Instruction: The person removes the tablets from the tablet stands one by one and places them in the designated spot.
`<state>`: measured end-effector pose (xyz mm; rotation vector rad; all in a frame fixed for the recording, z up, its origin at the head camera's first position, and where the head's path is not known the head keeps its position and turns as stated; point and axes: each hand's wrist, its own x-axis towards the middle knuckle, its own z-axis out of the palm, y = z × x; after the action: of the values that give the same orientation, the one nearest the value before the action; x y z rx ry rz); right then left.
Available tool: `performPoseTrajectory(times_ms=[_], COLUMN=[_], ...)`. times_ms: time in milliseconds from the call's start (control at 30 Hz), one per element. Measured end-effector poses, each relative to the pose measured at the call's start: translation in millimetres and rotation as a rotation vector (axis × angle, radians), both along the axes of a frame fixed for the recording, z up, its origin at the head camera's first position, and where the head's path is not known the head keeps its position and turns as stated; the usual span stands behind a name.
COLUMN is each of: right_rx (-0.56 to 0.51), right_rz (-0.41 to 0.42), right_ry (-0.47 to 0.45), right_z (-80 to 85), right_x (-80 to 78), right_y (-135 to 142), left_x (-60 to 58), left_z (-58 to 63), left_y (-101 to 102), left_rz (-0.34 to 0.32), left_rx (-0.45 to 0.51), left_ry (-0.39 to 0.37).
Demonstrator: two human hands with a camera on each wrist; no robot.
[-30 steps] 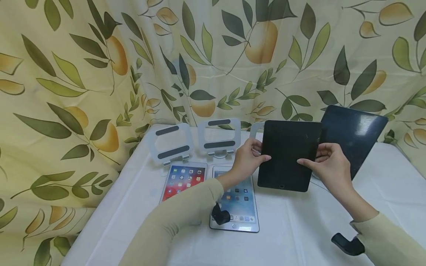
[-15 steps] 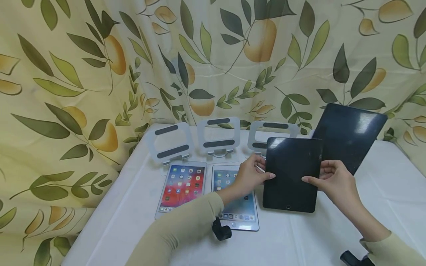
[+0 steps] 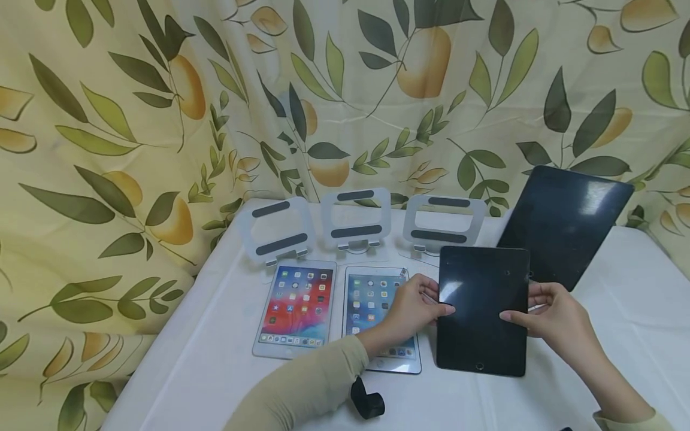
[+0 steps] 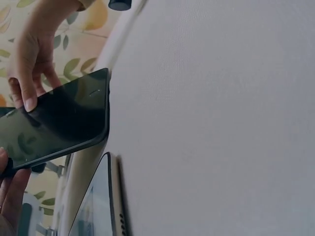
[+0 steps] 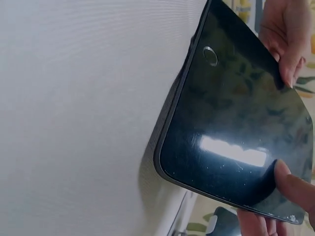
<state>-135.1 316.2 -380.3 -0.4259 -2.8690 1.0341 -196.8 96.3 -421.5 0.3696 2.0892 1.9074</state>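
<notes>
Black tablet [image 3: 482, 323], screen dark, home button at the bottom: held in front of the person, just right of a white tablet with a blue screen [image 3: 369, 296]. Left hand [image 3: 412, 308] pinches its left edge, right hand [image 3: 557, 317] its right, both thumbs on the glass. Lower edge close to the white cloth [image 3: 188, 371] (touching or not, cannot tell). Larger dark panel [image 3: 568, 224] stands tilted behind, to the right.
</notes>
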Motion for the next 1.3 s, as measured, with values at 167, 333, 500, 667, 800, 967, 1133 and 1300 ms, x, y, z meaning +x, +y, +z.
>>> performPoseTrajectory(times_ms=[167,333,500,667,800,967,1133,1300], right_rx=[-0.017,-0.041,-0.059,-0.059,-0.068,-0.093,-0.114,-0.128], right_rz=[0.002,0.016,0.044,0.081,0.128,0.146,0.126,0.104], right_ry=[-0.022,-0.068,-0.120,-0.145,-0.170,-0.240,-0.309,-0.330], right_z=[-3.1,-3.7,-5.1,-6.9,-10.4,-14.9,-19.1,-21.8], right_x=[2.1,0.9,-4.7,-13.3,-21.2,-33.3,-40.4,-40.4], right_y=[3,5,6,6,7,7,7,8], left_x=[3.5,2.9,-0.5,-7.9,-15.8,-24.3,-30.0,-32.1], left_z=[-2.5,-2.1,-3.0,-4.6,-7.3,-9.5,-11.9,-13.4], left_y=[1,0,-2,-5,-5,-5,-6,-4], left_rz=[-0.006,-0.020,-0.024,-0.057,-0.077,-0.115,-0.159,-0.171], left_rx=[-0.020,-0.051,-0.126,-0.227,-0.253,-0.267,-0.280,-0.273], left_ry=[0.022,0.047,0.028,0.039,0.016,-0.021,-0.036,-0.073])
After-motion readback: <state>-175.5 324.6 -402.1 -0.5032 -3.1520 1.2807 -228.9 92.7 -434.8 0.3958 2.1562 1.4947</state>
